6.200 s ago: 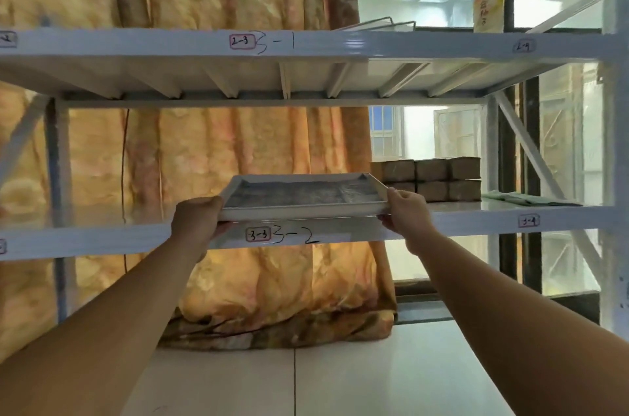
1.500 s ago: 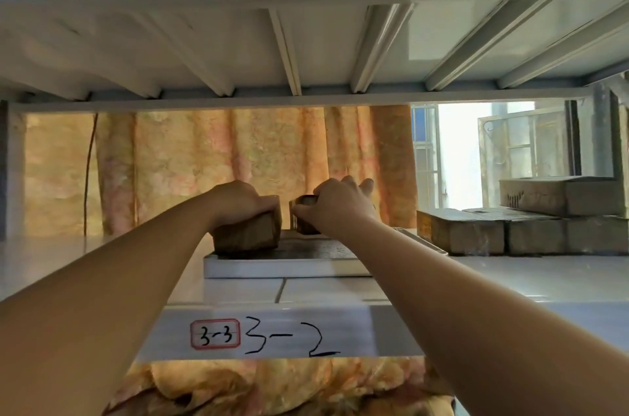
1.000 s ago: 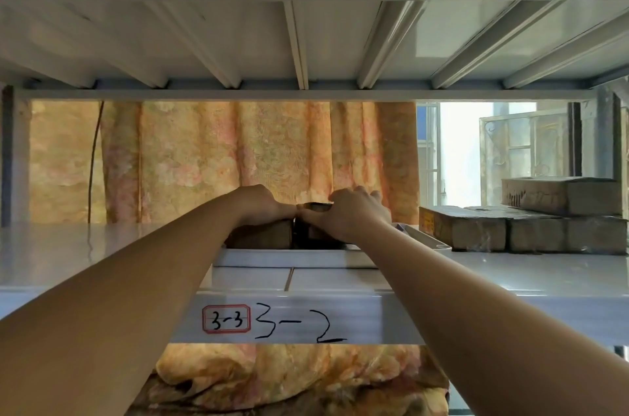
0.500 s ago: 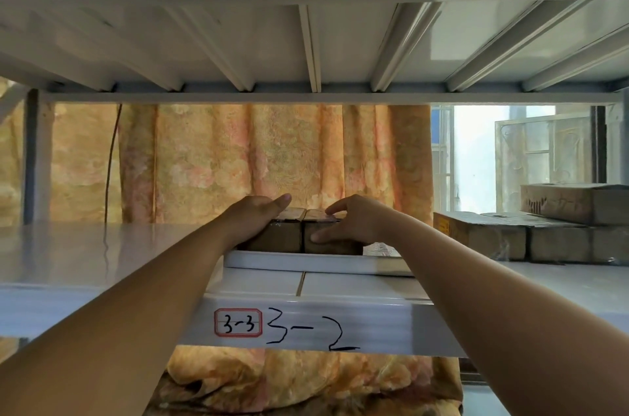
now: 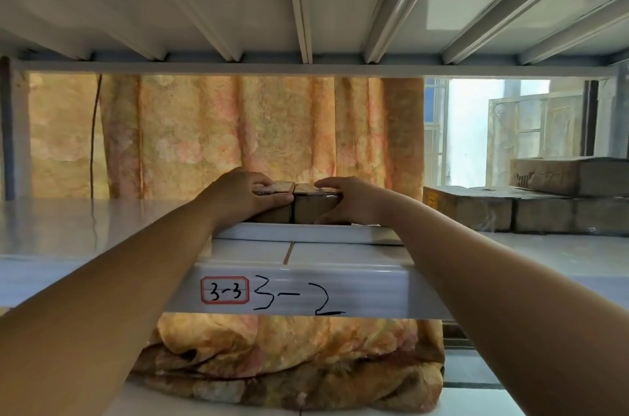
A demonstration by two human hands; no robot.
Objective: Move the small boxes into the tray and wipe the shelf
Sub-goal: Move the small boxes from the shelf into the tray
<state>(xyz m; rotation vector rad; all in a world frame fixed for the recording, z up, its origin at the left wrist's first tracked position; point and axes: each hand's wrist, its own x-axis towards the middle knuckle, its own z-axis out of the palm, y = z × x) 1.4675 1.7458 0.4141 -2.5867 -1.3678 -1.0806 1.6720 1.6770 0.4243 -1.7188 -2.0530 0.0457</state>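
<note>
White metal shelving fills our view, with a patterned orange curtain (image 5: 258,129) hanging behind it and a window to the right. On the shelf (image 5: 85,231) marked 3-3 sits the shallow tray (image 5: 306,233); we see only its front wall. Two small boxes stand inside it, side by side and touching. Our left hand (image 5: 238,199) is clasped over the left box (image 5: 275,189), fingers across its top and front. Our right hand (image 5: 350,199) grips the right box (image 5: 315,206) likewise.

We judge the step in hand to be seating this pair in the tray. Further boxes (image 5: 503,211) sit stacked on the shelf to the right, well apart from the tray, so the transfer looks only partly done. The next move calls for letting go of both boxes and reaching right for the stack. No cloth is visible to us, and wiping appears not yet begun.
</note>
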